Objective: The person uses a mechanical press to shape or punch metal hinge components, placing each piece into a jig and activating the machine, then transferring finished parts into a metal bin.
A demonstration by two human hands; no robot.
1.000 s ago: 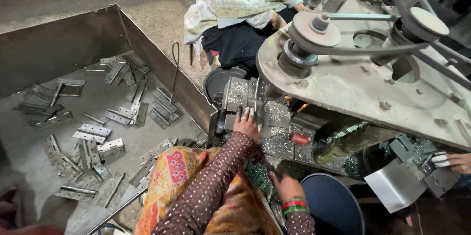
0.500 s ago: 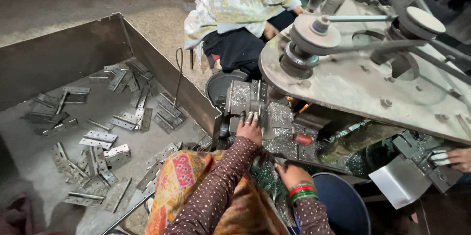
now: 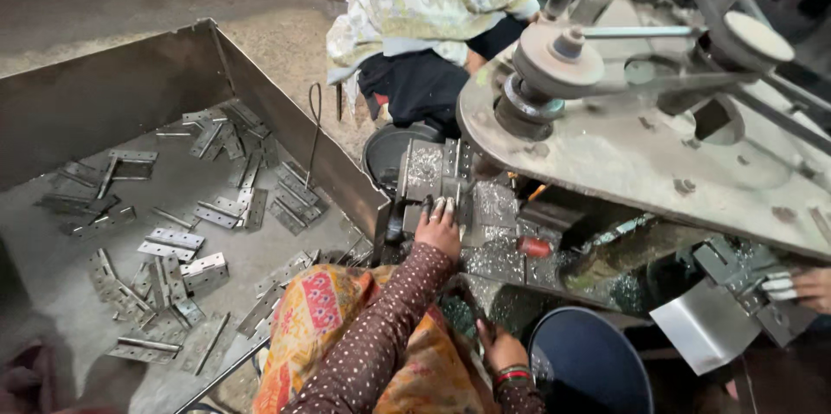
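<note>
Gritty workshop floor, with a metal tray [image 3: 104, 111] of scattered steel hinges [image 3: 177, 245] at left and a belt-driven machine [image 3: 640, 146] at right. Left hand [image 3: 440, 228] rests on the machine's metal block [image 3: 433, 173], fingers pressed flat against a small piece there; whether they pinch it cannot be told. Right hand [image 3: 500, 350] hangs low beside a dark bucket [image 3: 589, 366], fingers loosely curled, holding nothing visible.

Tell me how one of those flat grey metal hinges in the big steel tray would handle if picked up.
A flat grey metal hinge probably feels stiff and heavy for its size, being plate metal. It likely swings open at its knuckle, since several lie unfolded. Lying flat on the steel tray, it should slide rather than roll, and its thin edges may resist a fingertip grip.
</note>
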